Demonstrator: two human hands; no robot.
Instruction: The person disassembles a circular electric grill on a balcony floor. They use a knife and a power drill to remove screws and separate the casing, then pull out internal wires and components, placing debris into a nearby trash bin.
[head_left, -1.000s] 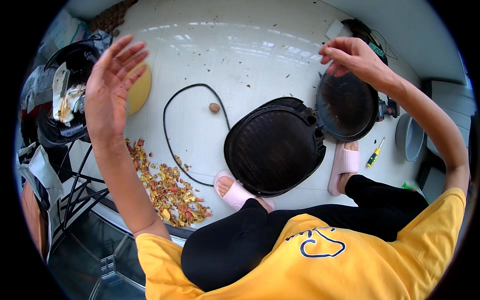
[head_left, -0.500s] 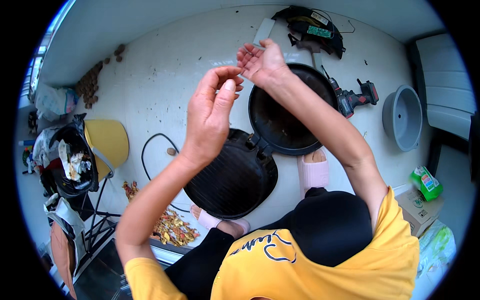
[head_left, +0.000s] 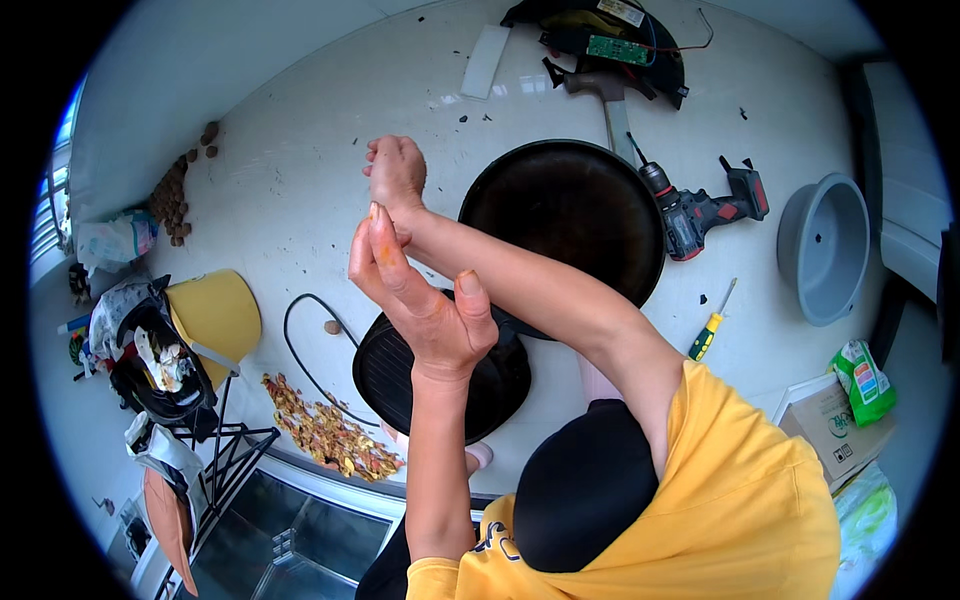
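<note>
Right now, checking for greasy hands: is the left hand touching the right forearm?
Touching. The head view shows the left hand with its fingertips laid against the right forearm, no gap visible.

round black pan (head_left: pixel 575 215), ridged griddle (head_left: pixel 440 375) (both floor-bound)

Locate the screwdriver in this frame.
In the head view, the screwdriver lies on the white floor at the person's right, below the cordless drill and between the round black pan and the grey basin.
</note>
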